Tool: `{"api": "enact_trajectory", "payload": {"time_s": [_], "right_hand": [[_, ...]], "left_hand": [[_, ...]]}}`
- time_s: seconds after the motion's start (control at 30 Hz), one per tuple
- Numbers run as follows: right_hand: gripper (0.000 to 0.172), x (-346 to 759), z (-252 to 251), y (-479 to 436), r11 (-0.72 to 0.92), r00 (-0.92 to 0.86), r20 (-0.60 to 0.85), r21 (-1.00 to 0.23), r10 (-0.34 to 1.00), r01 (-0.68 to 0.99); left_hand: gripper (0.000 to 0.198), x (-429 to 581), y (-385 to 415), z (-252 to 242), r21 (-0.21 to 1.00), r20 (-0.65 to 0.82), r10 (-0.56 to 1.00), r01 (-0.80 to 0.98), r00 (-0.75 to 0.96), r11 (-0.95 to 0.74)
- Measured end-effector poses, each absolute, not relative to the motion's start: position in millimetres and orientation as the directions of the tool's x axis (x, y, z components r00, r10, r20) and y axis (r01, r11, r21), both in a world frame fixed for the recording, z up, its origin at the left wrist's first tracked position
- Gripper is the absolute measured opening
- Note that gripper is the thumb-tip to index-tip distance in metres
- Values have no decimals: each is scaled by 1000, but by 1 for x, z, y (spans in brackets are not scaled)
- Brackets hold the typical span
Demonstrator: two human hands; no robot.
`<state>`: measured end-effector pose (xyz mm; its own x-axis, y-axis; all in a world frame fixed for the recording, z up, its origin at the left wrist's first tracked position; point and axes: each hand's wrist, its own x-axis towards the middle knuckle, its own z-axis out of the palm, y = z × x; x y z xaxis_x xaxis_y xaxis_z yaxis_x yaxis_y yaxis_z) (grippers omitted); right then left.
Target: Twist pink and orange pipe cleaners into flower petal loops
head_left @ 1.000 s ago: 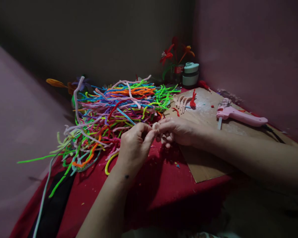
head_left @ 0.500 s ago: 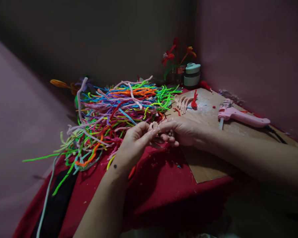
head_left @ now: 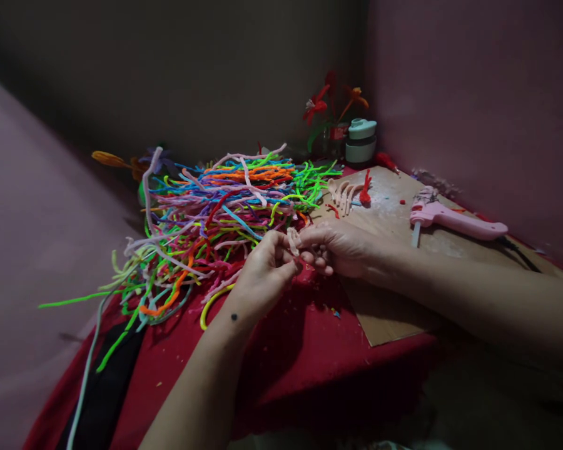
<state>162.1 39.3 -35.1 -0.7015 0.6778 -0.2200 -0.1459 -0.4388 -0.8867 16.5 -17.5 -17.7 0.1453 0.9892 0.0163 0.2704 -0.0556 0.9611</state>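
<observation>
My left hand (head_left: 263, 272) and my right hand (head_left: 340, 247) meet over the red cloth (head_left: 291, 350), fingertips pinched together on a small pale pink pipe cleaner piece (head_left: 293, 239). Both hands are closed around it, and the piece sticks up a little between the thumbs. Just behind the hands lies a big heap of coloured pipe cleaners (head_left: 216, 212), with strands trailing off to the left.
A cardboard sheet (head_left: 394, 312) lies at the right with a pink glue gun (head_left: 450, 219), several bent pink pieces (head_left: 342, 190) and a red piece (head_left: 366, 190) on it. Pipe-cleaner flowers (head_left: 331, 103) and a small teal-lidded jar (head_left: 360, 140) stand in the back corner. Walls close in behind and right.
My hands have stayed in one spot, and the fingers have shifted their pinch on the pink piece. My left wrist has rolled slightly. Nothing else has moved.
</observation>
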Motion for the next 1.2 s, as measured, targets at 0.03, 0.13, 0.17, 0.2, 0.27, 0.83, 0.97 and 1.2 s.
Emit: {"api": "enact_trajectory", "payload": {"time_s": [0.03,0.13,0.17,0.2,0.27,0.83,0.97,1.2], "right_hand": [[11,162,-35,39,-435,-699,-219,-889,680,-144],[10,162,-33,38,-406,-667,-216,-903,713,-141],[11,162,-32,37,-380,-653,-202,-914,730,-142],[12,162,-32,37,-345,-639,-180,-928,748,-143],[14,162,-31,36,-269,-628,-121,-952,769,-147],[15,161,-32,36,-118,-571,-10,-981,821,-152],[15,161,-31,36,-98,-559,-2,-985,829,-142],[12,160,-27,34,-119,-532,-23,-982,846,-148]], "left_hand": [[19,16,-17,-18,960,5,988,275,152,-47],[18,14,-18,-13,955,-80,981,296,176,25],[16,13,-18,-10,949,-114,978,312,176,55],[14,12,-18,-8,941,-149,974,329,173,85],[11,10,-19,-6,932,-209,964,332,167,144],[24,14,-17,-16,959,-183,972,244,147,143],[20,15,-18,-16,975,-138,984,192,110,115],[14,16,-14,-25,974,-118,985,-178,126,140]]}}
